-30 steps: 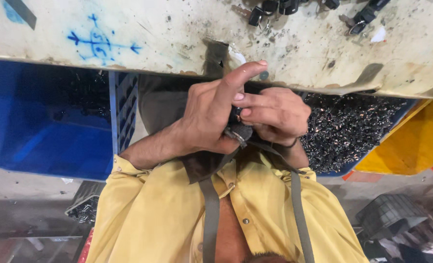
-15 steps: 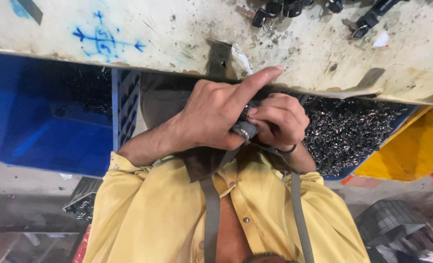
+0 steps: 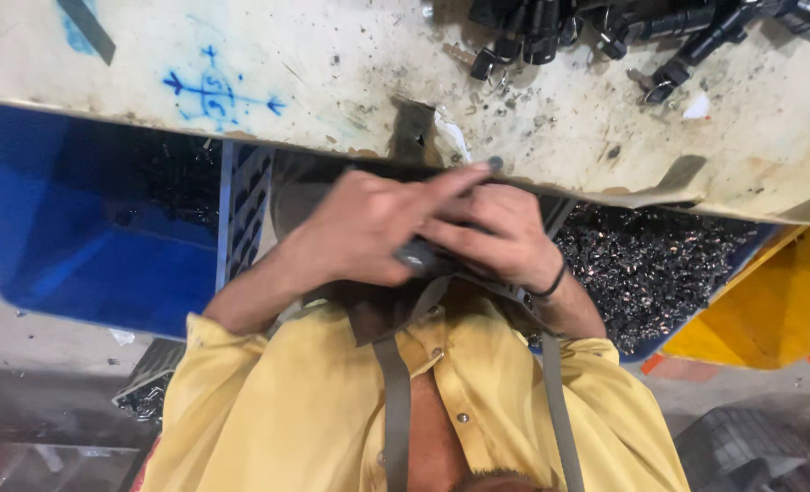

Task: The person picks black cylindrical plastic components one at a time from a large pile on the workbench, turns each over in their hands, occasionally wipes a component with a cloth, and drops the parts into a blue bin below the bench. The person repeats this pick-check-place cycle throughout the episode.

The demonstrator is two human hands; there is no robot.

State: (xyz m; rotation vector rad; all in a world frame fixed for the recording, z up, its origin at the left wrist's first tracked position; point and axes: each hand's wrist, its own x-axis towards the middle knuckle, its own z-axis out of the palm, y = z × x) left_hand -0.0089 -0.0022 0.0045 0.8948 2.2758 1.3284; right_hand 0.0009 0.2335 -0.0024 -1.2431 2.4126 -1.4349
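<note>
Your left hand (image 3: 364,223) stayed curled over the right hand (image 3: 500,232), both fingers still clamped on one small dark part (image 3: 416,258), index now stretched farther benchward.

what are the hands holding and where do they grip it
A small dark metal part, pinched between the left hand and right hand. The fingers cover most of it, so the exact grip spot cannot be told.

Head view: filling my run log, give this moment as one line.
left hand: on small dark part | right hand: on same part | workbench above | scrap bin right
</note>
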